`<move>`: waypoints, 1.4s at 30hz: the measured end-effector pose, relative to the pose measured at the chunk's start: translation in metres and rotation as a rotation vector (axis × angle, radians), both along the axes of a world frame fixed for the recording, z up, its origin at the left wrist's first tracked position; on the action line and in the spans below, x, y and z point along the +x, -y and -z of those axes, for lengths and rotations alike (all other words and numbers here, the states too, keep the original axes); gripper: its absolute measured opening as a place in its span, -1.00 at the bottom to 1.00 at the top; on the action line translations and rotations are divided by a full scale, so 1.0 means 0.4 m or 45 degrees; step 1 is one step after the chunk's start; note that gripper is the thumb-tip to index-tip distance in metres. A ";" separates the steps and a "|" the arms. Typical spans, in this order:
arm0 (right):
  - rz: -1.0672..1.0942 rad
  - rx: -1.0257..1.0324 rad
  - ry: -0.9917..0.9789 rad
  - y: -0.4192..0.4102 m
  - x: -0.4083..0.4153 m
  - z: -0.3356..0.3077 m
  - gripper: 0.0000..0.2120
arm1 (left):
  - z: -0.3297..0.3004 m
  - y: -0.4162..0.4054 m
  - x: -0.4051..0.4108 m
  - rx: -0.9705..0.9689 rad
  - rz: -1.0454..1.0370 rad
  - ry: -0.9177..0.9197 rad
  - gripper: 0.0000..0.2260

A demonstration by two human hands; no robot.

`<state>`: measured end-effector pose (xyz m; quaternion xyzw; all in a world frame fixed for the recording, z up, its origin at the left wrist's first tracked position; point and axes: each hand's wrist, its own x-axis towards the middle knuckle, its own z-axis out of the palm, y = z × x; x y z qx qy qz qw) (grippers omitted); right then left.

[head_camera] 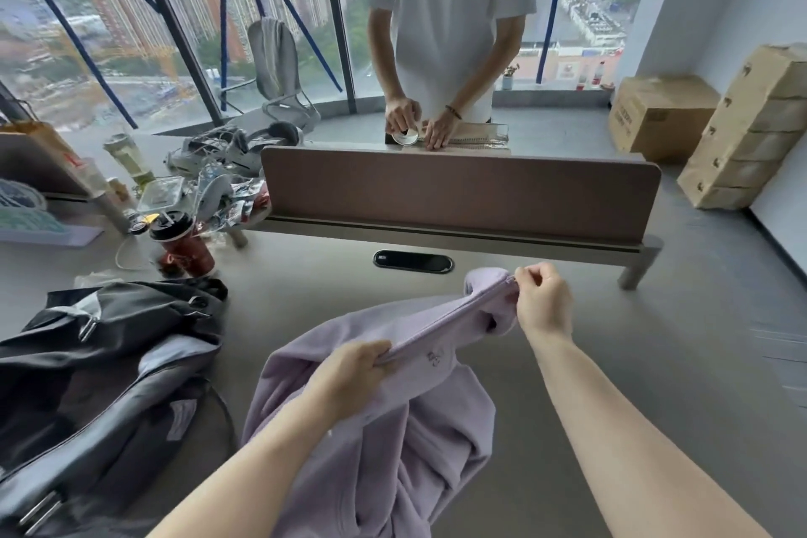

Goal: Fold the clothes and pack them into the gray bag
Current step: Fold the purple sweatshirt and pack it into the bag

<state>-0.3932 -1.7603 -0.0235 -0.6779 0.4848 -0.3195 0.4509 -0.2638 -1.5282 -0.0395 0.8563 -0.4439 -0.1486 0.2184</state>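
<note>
Here both hands' fingers (375,356) pinch lilac jacket (393,428) zipper edge.

Gray desk (305,275), brown divider panel (458,192), tall city-view windows (131,13), cardboard boxes (742,127)

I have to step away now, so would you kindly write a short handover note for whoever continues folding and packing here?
Left hand: shut on the lilac zip jacket, gripping the zip edge near the chest logo.
Right hand: shut on the same zip edge further up, near the collar, pulling it taut above the desk.
Gray bag: lies unzipped on the desk, to the left of the jacket; no clothes visible inside it.
Done: jacket picked up and stretched out along the zip.
Left: lay it flat, fold it, put it in the bag. No other clothes in view.
</note>
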 end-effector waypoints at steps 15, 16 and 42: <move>-0.585 0.084 0.310 -0.155 0.073 -0.078 -0.80 | -0.051 0.035 0.107 -0.145 0.172 -0.695 -0.30; -0.598 0.091 0.338 -0.173 0.082 -0.086 -0.80 | -0.072 0.054 0.102 -0.152 0.228 -0.661 -0.35; -0.634 0.307 0.297 -0.344 0.027 -0.072 -0.69 | -0.032 0.099 0.173 -0.174 -0.304 -1.540 -0.91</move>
